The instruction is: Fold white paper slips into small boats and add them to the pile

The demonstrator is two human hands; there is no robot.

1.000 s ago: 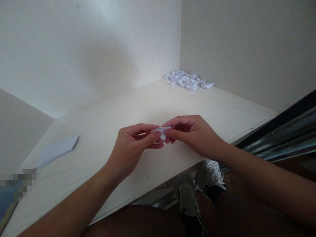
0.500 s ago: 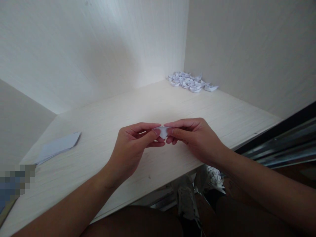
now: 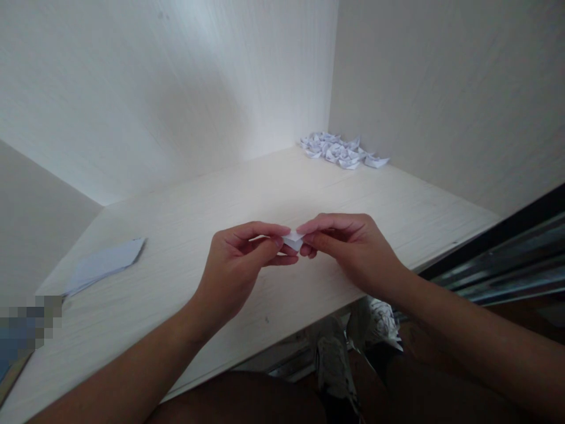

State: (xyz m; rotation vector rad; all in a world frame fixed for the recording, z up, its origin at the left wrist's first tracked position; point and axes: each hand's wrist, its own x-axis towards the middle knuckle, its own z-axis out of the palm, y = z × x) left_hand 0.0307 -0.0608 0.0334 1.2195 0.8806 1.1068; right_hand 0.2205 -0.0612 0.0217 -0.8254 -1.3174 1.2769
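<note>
A small folded piece of white paper [image 3: 293, 240] is held between both hands, above the pale wooden surface [image 3: 212, 200]. My left hand [image 3: 245, 253] pinches its left end between thumb and fingers. At its right end, my right hand [image 3: 346, 244] grips it the same way. The paper's middle shows between the fingertips as a small diamond with a fold across it; both of its ends are hidden by the fingers. Several small folded paper boats [image 3: 338, 151] lie heaped in the far right corner.
A stack of white paper sheets [image 3: 106, 264] lies on the left side. Pale walls rise behind and to the right. The surface's front edge runs diagonally above my legs and shoes [image 3: 333, 359]. A blurred-out object [image 3: 22, 335] sits at the lower left.
The folded paper has opened a little between my fingertips, from a flat shape into one with a visible top face. Both hands stay in nearly the same place.
</note>
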